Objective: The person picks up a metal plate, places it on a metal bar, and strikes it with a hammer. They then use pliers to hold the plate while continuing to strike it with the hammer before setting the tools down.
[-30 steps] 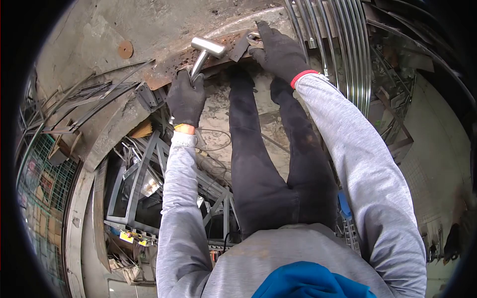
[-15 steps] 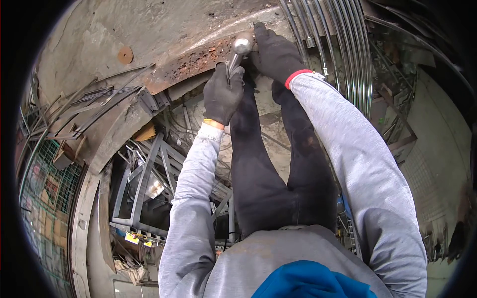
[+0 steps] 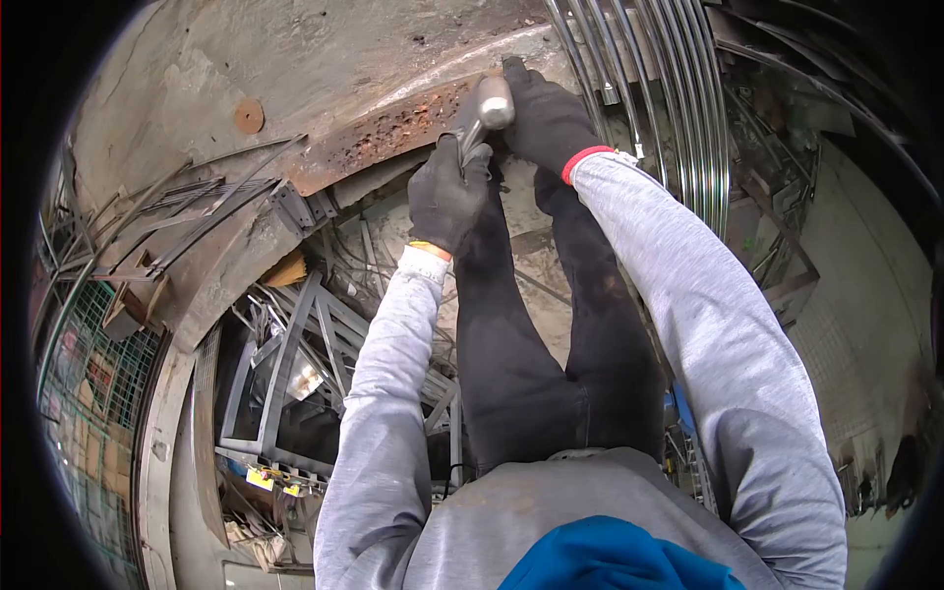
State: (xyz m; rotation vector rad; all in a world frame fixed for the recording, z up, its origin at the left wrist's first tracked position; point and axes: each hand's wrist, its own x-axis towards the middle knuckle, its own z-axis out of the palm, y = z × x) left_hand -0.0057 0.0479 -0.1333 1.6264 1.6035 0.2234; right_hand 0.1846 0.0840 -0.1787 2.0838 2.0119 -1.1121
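Note:
My left hand (image 3: 448, 197), in a black glove, grips the handle of a steel hammer (image 3: 489, 104); its head is up against my right hand. My right hand (image 3: 544, 113), also gloved, presses down on the rusty metal plate (image 3: 393, 123) at the top edge of the workbench. What it holds beneath the fingers is hidden by the hammer head and the glove. My dark trouser legs run down the middle below both hands.
A bundle of shiny curved steel rods (image 3: 678, 88) lies right of my right hand. Flat metal strips (image 3: 187, 211) lie on the bench at left, near a rusty disc (image 3: 248, 115). Grey steel frames (image 3: 285, 364) crowd the floor below; green mesh (image 3: 84, 383) stands far left.
My left hand swung the hammer from the left across to my right hand, and the head struck beside it. Now the hammer head is lifted slightly. My right hand stayed in place.

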